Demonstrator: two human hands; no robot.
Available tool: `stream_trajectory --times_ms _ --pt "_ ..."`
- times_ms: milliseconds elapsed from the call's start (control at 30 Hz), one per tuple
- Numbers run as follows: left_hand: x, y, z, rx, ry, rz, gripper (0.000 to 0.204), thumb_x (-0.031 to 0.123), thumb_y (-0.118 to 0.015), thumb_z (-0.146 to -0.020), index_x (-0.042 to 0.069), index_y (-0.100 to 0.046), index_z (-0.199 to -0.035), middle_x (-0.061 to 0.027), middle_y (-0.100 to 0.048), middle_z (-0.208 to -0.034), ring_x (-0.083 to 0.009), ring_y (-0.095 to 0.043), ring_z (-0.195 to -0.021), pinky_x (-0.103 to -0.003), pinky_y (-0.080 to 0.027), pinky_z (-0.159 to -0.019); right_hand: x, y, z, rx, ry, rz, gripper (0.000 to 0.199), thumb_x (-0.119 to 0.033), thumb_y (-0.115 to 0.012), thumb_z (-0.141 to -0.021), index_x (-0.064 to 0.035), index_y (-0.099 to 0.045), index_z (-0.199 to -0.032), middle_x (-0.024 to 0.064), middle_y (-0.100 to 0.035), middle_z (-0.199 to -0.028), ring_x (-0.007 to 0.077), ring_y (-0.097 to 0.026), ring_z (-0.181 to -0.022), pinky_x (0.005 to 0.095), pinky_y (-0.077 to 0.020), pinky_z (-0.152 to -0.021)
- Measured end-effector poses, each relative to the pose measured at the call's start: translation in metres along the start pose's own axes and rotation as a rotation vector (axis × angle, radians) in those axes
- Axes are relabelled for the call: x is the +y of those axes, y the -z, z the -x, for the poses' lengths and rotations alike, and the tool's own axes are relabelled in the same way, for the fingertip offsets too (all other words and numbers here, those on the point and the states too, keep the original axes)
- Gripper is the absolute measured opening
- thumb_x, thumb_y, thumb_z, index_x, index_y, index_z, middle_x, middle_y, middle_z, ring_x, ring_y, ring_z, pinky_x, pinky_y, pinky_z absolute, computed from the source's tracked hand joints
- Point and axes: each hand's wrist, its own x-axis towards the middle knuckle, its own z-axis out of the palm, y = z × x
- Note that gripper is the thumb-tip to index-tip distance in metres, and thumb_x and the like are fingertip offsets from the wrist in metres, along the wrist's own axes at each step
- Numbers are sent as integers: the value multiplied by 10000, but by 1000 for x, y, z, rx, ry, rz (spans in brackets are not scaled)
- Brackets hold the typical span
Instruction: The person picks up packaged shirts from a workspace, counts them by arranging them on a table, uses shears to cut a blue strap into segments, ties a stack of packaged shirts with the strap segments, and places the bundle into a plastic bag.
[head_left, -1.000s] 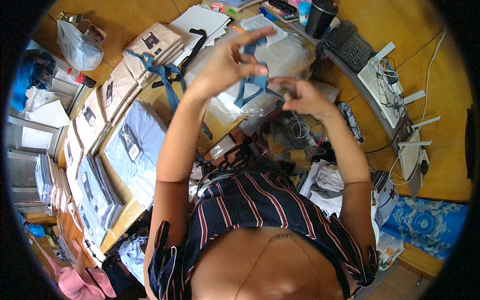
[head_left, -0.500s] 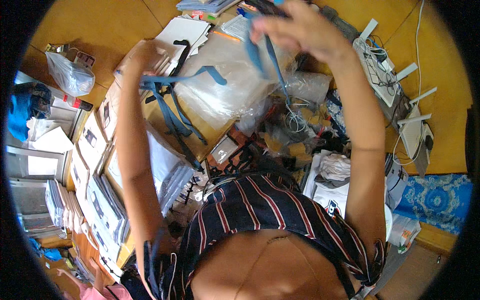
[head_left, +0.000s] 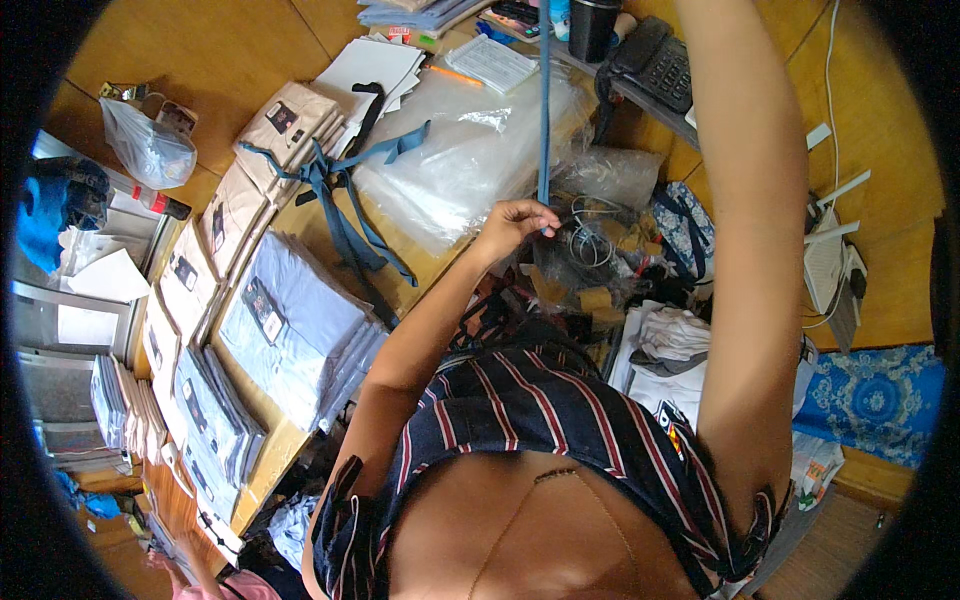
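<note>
My left hand (head_left: 515, 228) is closed in a pinch on the lower part of a narrow blue fabric strip (head_left: 545, 110). The strip runs straight up, taut, past the top edge of the picture. My right forearm (head_left: 752, 200) is raised and leaves the picture at the top, so its hand is hidden. Left of my left hand, a tangle of blue fabric strips (head_left: 340, 215) hangs over the table edge. Behind it, clear plastic bags (head_left: 430, 160) lie flat in a heap on the table.
Bagged light blue shirts (head_left: 285, 310) and beige folded garments (head_left: 285, 125) stand in stacks along the left. A black desk phone (head_left: 655, 65) sits at the back right, with white routers (head_left: 825, 260) farther right. Below is a jumble of wrapping and white cable (head_left: 592, 245).
My left hand has come down and right from the stacks and now pinches the strip. My right hand has risen out of view, and the strip is pulled straight.
</note>
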Motion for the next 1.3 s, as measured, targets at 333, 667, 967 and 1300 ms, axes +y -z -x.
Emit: stream_trajectory --times_ms 333,667,967,1300 --pt "120 17 9 155 -272 -173 493 -99 -537 -667 14 -420 -1133 -74 -507 -1053 -69 -490 -615 -209 -438 -632 104 -30 206 -453 -714 381 332 -338 -467 -807 -54 -533 -965 -57 -378 -571 21 -327 -499 167 -282 -429" --pt "136 4 9 88 -305 -408 582 -94 -581 -608 37 -412 -1149 -55 -480 -1099 -58 -489 -552 -197 -411 -589 85 -43 219 -522 -836 56 304 -291 -528 -778 -20 -551 -915 -55 -367 -513 4 -270 -401 150 -185 -336" --pt "138 7 12 120 -295 -402 612 -88 -590 -607 46 -387 -1169 -55 -463 -1117 -64 -507 -580 -198 -424 -571 86 -40 213 -542 -825 111 293 -302 -539 -769 -25 -565 -860 -53 -372 -509 9 -280 -405 160 -192 -337" --pt "139 5 6 73 -298 -409 684 -114 -582 -588 49 -334 -1204 -61 -430 -1153 -53 -500 -606 -195 -432 -577 104 -46 211 -570 -773 64 265 -312 -545 -761 -57 -594 -810 -56 -379 -517 10 -284 -413 157 -193 -337"
